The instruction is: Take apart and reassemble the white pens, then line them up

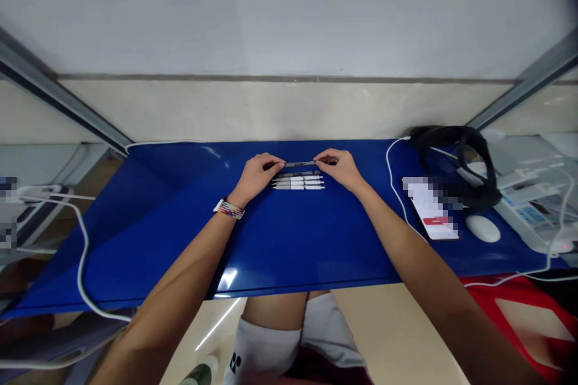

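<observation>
A dark pen (300,163) lies level between my two hands, just beyond a row of other pens on the blue table (307,240). Its left end is pinched by the fingertips of my left hand (259,174), which has a patterned watch band at the wrist. The fingers of my right hand (339,166) close on its right end. Nearer to me, several white and dark pens (298,183) lie side by side, parallel to the held one.
On the right are a phone (431,210), a white mouse (483,228), a black headset strap (483,171) and a white device (526,213). White cables (397,192) run beside them. Grey metal posts (67,93) flank the table, with a wall behind.
</observation>
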`<state>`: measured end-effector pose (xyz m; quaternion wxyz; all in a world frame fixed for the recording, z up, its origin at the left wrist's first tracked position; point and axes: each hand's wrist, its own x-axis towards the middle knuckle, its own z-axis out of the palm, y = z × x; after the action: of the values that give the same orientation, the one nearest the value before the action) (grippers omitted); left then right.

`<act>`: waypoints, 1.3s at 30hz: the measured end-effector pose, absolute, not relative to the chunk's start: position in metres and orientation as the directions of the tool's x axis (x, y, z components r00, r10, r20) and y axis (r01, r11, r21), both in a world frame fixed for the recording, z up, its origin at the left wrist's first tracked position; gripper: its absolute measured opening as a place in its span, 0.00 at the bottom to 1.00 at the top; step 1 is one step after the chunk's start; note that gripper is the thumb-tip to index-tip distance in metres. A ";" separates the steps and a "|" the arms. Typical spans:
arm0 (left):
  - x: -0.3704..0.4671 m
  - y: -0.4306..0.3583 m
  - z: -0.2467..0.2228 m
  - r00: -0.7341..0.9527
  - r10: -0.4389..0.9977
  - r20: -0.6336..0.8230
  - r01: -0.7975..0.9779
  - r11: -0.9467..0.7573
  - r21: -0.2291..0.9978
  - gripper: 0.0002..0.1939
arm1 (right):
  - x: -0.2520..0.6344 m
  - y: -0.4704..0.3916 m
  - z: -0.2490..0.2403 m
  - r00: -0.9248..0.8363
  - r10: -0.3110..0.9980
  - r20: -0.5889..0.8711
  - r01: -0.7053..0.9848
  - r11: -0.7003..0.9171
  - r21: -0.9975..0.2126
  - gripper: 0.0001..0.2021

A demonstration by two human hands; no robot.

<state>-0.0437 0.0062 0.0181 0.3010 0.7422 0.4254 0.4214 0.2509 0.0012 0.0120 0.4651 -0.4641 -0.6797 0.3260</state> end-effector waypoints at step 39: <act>-0.005 -0.010 0.002 0.049 0.978 0.201 -0.076 -0.197 0.977 0.13 | 0.194 -0.024 -0.002 0.172 0.913 0.370 0.262 0.320 -0.910 0.13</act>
<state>-0.0054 -0.0099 0.0024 0.4786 0.5434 0.4149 0.5508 0.1945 -0.0239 -0.0017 0.5718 -0.5088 -0.5772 0.2847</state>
